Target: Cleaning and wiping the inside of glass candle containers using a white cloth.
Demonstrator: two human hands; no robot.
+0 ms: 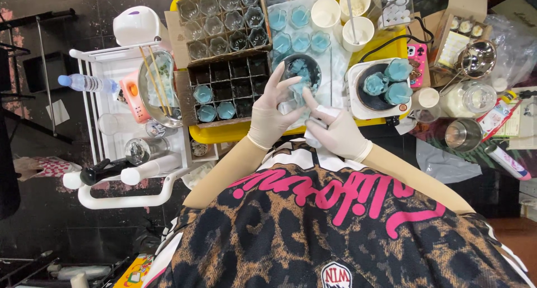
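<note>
Both my hands wear pale gloves and meet over the near edge of a yellow table [224, 132]. My left hand [269, 116] holds a small clear glass cup [295, 95] with pale blue content, its fingers spread around the left side and rim. My right hand [335, 130] closes against the cup's near right side, fingers bent. I cannot tell whether anything small is pinched between them. Just beyond the cup sits a dark bowl [302, 67] of blue chunks.
A cardboard divider box [224, 53] holds empty and blue-filled glasses. To the right, a white hotplate [358, 100] carries teal pitchers [386, 82]. Paper cups [358, 31], a pink phone [417, 57] and metal cups [464, 134] are there too. A white cart [112, 154] with a water bottle [86, 83] stands left.
</note>
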